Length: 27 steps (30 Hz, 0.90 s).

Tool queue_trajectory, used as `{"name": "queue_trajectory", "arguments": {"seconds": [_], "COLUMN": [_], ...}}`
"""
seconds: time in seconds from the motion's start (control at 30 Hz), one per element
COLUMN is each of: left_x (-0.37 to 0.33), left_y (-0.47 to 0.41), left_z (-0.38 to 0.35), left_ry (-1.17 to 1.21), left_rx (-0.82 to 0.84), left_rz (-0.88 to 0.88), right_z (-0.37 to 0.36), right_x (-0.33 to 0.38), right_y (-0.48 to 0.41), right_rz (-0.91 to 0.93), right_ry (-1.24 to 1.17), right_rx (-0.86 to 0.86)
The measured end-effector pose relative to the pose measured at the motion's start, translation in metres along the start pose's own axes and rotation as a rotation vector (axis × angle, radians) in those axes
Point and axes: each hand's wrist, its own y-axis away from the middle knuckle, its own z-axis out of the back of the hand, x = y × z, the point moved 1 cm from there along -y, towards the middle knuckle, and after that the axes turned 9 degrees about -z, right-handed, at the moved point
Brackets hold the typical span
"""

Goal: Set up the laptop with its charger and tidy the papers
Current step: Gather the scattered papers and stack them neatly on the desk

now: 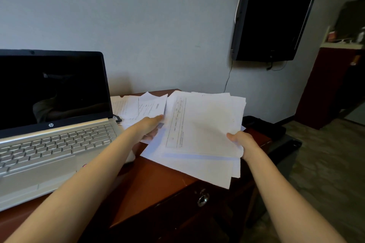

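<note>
A silver laptop (53, 144) stands open on the left of the reddish-brown desk (150, 179), its screen dark. A black plug and cable (118, 118) sits at its right side by the hinge. A loose stack of white printed papers (199, 136) is lifted over the desk's right end. My right hand (240, 142) grips the stack's right edge, thumb on top. My left hand (151, 127) holds its left edge, fingers partly under the sheets. More papers (138, 107) lie flat on the desk behind my left hand.
A black television (272, 16) hangs on the wall at the upper right, a cable trailing below it. A dark bag or box (264, 126) sits past the desk's right end. The desk drawer has a metal ring pull (203, 199). Carpet floor lies to the right.
</note>
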Motion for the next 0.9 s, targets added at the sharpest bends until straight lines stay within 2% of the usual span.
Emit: {"name": "queue_trajectory", "arguments": {"seconds": [0.1, 0.2, 0.23, 0.37, 0.43, 0.5, 0.57, 0.67, 0.8, 0.9], "left_x": [0.008, 0.013, 0.014, 0.009, 0.002, -0.006, -0.01, -0.002, 0.011, 0.005], "left_y": [0.006, 0.012, 0.014, 0.036, 0.048, 0.054, 0.055, 0.052, 0.049, 0.049], "left_z": [0.009, 0.017, 0.018, 0.008, -0.008, -0.024, -0.033, -0.031, -0.017, 0.0], "left_ry": [0.258, 0.329, 0.359, 0.409, 0.428, 0.497, 0.563, 0.459, 0.345, 0.304], "left_rx": [-0.038, -0.113, -0.093, 0.268, 0.382, 0.325, 0.16, -0.025, -0.098, -0.146], "left_rz": [0.022, -0.018, -0.04, -0.14, -0.161, -0.162, -0.082, 0.036, 0.039, -0.028], "right_z": [0.001, 0.007, 0.009, 0.004, -0.003, -0.013, -0.023, -0.027, -0.023, -0.018], "right_x": [-0.002, -0.007, -0.008, -0.012, -0.014, -0.015, -0.015, -0.017, -0.017, -0.014], "right_y": [0.0, 0.005, 0.007, 0.011, 0.009, 0.012, 0.022, 0.035, 0.051, 0.047], "right_rz": [-0.007, -0.043, -0.042, -0.051, -0.046, -0.038, -0.031, -0.049, -0.085, -0.068], "right_ry": [-0.031, -0.12, -0.15, -0.226, -0.285, -0.36, -0.392, -0.273, -0.12, -0.179], "right_rx": [-0.026, -0.014, -0.009, -0.011, 0.014, 0.073, 0.162, 0.229, 0.321, 0.245]}}
